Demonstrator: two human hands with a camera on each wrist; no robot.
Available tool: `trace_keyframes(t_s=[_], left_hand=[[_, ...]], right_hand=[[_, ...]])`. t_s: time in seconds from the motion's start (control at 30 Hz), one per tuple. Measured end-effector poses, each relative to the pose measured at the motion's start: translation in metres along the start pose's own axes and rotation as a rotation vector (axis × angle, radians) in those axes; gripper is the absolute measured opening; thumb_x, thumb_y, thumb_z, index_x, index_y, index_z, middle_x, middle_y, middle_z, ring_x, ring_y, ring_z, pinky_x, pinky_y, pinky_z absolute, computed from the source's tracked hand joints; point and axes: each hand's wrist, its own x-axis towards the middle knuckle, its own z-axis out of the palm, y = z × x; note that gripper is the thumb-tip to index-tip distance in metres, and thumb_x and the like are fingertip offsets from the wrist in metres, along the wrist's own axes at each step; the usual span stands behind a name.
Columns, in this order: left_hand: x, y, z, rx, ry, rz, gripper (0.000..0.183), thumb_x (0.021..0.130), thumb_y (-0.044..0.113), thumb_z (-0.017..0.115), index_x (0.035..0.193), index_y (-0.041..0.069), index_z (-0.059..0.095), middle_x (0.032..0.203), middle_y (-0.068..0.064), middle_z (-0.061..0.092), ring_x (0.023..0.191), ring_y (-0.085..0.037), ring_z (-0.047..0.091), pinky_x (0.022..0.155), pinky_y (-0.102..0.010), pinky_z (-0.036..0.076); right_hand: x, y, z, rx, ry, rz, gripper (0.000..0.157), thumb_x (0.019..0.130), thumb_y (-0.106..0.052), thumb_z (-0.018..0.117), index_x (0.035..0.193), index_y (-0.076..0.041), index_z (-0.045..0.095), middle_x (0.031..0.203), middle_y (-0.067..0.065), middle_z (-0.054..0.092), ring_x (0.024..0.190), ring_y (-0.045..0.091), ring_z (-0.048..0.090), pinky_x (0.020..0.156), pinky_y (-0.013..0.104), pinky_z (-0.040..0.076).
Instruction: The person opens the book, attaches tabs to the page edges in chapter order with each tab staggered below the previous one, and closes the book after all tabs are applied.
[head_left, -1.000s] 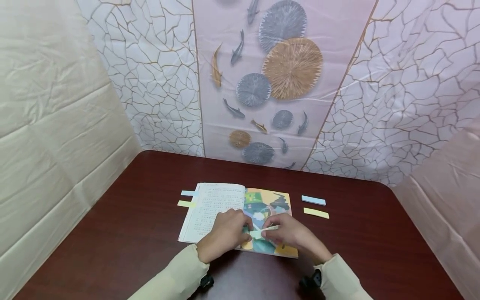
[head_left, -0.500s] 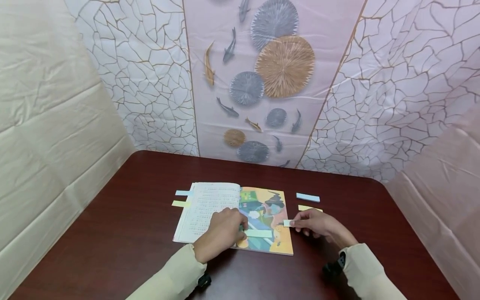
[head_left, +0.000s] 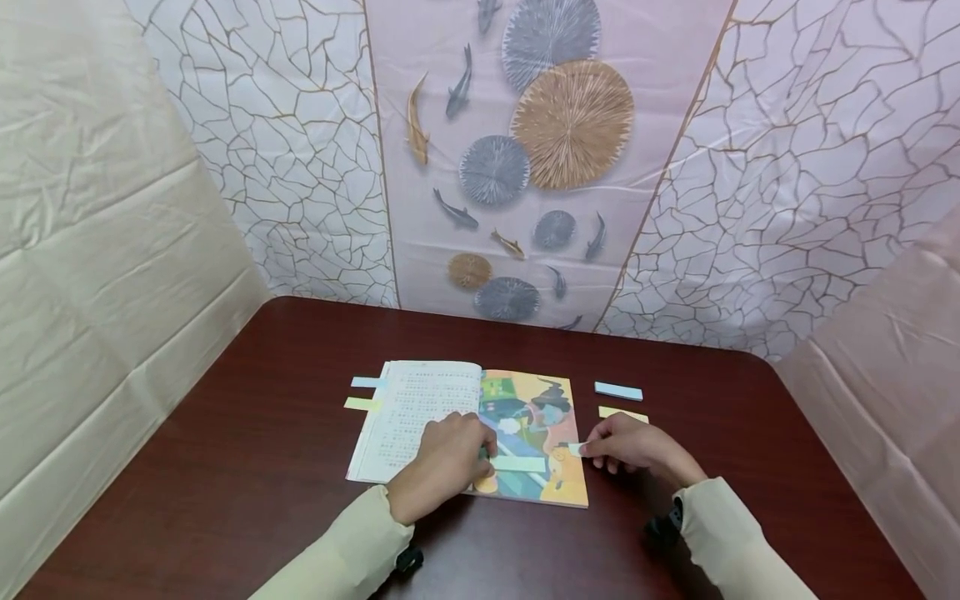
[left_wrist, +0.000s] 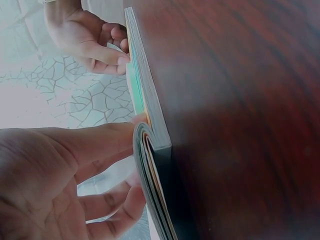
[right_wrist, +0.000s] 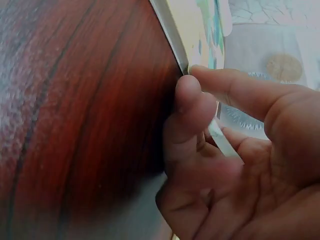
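Note:
An open book (head_left: 416, 408) lies on the table, text page on the left and a coloured picture page (head_left: 555, 475) on the right. Across the picture lies a pale green sticky strip (head_left: 521, 463). My left hand (head_left: 450, 454) rests on the book near the gutter, its thumb (left_wrist: 112, 136) at the strip's near end and the other fingers over the left page. At the book's right edge, my right hand (head_left: 637, 446) pinches a small pale sticky note pad (head_left: 575, 449) between thumb and fingertips; part of it shows among the fingers in the right wrist view.
A blue sticky note pad (head_left: 618, 391) lies right of the book. A yellow one (head_left: 622, 412) sits below it, partly behind my right hand. Blue (head_left: 366, 382) and yellow (head_left: 362, 404) tabs stick out from the left page edge. A patterned cloth (head_left: 495, 250) hangs behind the table.
My right hand has moved from the middle of the picture page to its right edge with the pale pad, leaving the green strip uncovered. The left hand has stayed almost still.

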Motion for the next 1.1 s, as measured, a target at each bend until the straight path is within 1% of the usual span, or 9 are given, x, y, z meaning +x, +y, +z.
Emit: trace_keyframes(t_s=[0.17, 0.4, 0.57, 0.7, 0.87, 1.0, 1.1], left_hand=[[0.0, -0.001, 0.0, -0.003, 0.003, 0.003, 0.013, 0.076, 0.024, 0.086, 0.073, 0.027, 0.074, 0.073, 0.013, 0.064, 0.07, -0.013, 0.057, 0.053, -0.035, 0.044], [-0.001, -0.002, -0.001, 0.018, 0.004, -0.004, 0.013, 0.076, 0.026, 0.086, 0.074, 0.028, 0.074, 0.075, 0.012, 0.063, 0.07, -0.014, 0.057, 0.054, -0.035, 0.044], [-0.002, -0.001, -0.001, 0.027, 0.012, 0.013, 0.013, 0.076, 0.027, 0.087, 0.074, 0.028, 0.073, 0.079, 0.011, 0.063, 0.071, -0.015, 0.058, 0.054, -0.035, 0.044], [0.0, -0.001, 0.0, 0.031, 0.004, 0.003, 0.013, 0.076, 0.027, 0.086, 0.074, 0.028, 0.074, 0.078, 0.011, 0.063, 0.072, -0.015, 0.058, 0.055, -0.035, 0.044], [0.001, -0.001, -0.001, 0.042, -0.014, -0.016, 0.012, 0.077, 0.028, 0.086, 0.075, 0.028, 0.074, 0.079, 0.009, 0.061, 0.074, -0.015, 0.058, 0.057, -0.036, 0.045], [0.001, 0.0, 0.0, 0.049, -0.019, -0.015, 0.012, 0.077, 0.029, 0.086, 0.076, 0.028, 0.074, 0.08, 0.009, 0.061, 0.075, -0.015, 0.058, 0.058, -0.037, 0.045], [0.001, -0.001, -0.001, 0.053, -0.016, -0.006, 0.011, 0.077, 0.029, 0.085, 0.077, 0.028, 0.074, 0.081, 0.009, 0.061, 0.075, -0.016, 0.057, 0.058, -0.037, 0.045]], right_hand=[[0.0, -0.005, 0.002, -0.043, 0.005, -0.012, 0.023, 0.093, -0.022, 0.069, 0.077, -0.006, 0.067, 0.066, 0.005, 0.061, 0.054, 0.014, 0.052, 0.048, 0.025, 0.038], [0.005, -0.01, 0.003, -0.1, 0.004, 0.004, 0.031, 0.092, -0.031, 0.072, 0.072, -0.008, 0.066, 0.066, 0.004, 0.062, 0.058, 0.016, 0.057, 0.051, 0.027, 0.039], [0.006, -0.01, 0.003, -0.094, 0.005, 0.03, 0.031, 0.092, -0.03, 0.072, 0.07, -0.008, 0.066, 0.062, 0.003, 0.062, 0.057, 0.016, 0.057, 0.051, 0.027, 0.037], [0.008, -0.01, 0.002, -0.084, -0.003, 0.056, 0.031, 0.091, -0.031, 0.073, 0.071, -0.008, 0.068, 0.062, 0.003, 0.063, 0.058, 0.016, 0.057, 0.052, 0.027, 0.038], [0.011, -0.01, 0.001, -0.099, -0.013, 0.04, 0.032, 0.091, -0.03, 0.073, 0.069, -0.008, 0.068, 0.06, 0.002, 0.062, 0.057, 0.014, 0.057, 0.051, 0.025, 0.037], [0.012, -0.011, -0.003, -0.17, -0.037, -0.004, 0.035, 0.089, -0.034, 0.074, 0.067, -0.007, 0.067, 0.059, 0.003, 0.062, 0.054, 0.014, 0.057, 0.05, 0.026, 0.04], [0.015, -0.013, -0.008, -0.237, -0.067, 0.01, 0.04, 0.087, -0.04, 0.075, 0.066, -0.007, 0.069, 0.058, 0.003, 0.062, 0.054, 0.013, 0.057, 0.049, 0.025, 0.039]])
